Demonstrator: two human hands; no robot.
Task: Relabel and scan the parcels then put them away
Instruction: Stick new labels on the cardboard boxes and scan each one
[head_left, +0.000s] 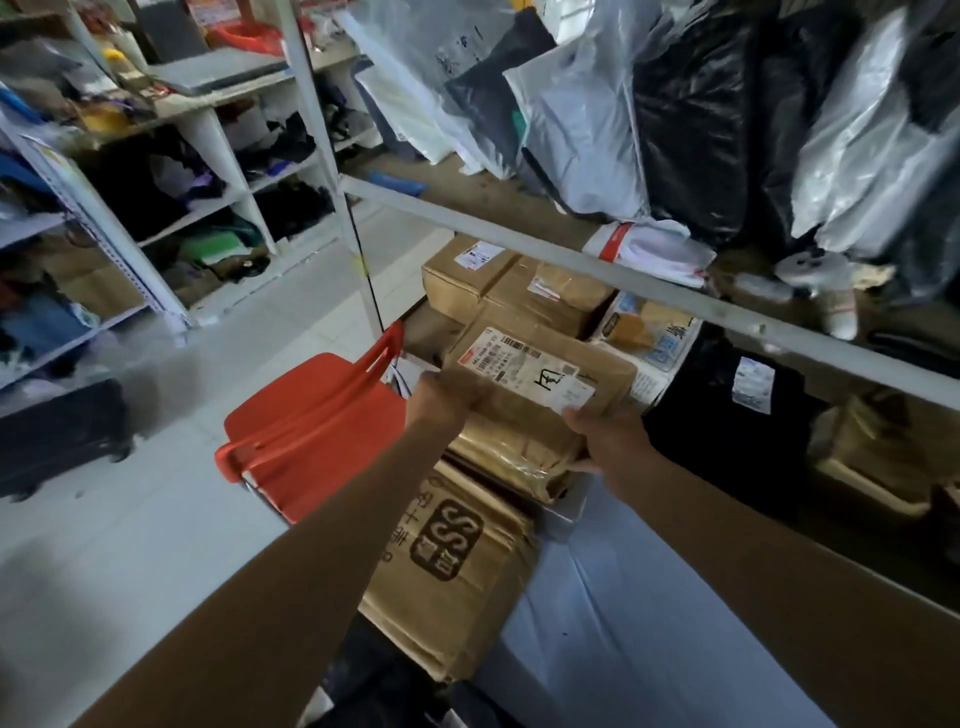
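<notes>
Nearest the camera, a printed carton (452, 566) lies low at the foot of the shelving. Just past it, both hands hold the task's brown parcel (540, 400). The left hand (447, 400) has its grip curled over the near left corner. The right hand (608, 439) grips the near right edge, close to the white label (524, 371). The parcel sits at the front of the lower shelf, on top of a taped box (514, 457).

The likely trouble is a slip. The box beneath looks glossy with tape and the stack looks uneven, so once released the parcel could slide forward off the edge. It would fall toward the carton or the red stool (311, 431) just to the left. The shelf rail (571, 260) also runs close overhead, so lifting the parcel high could knock it.

Farther in, more brown boxes (498, 280) and a black bagged parcel (727, 415) crowd the same shelf. Above the rail, grey and black mailer bags (597, 119) lean against each other. Across the pale tiled floor (104, 545), white racking (218, 171) holds more mixed goods, blurred.
</notes>
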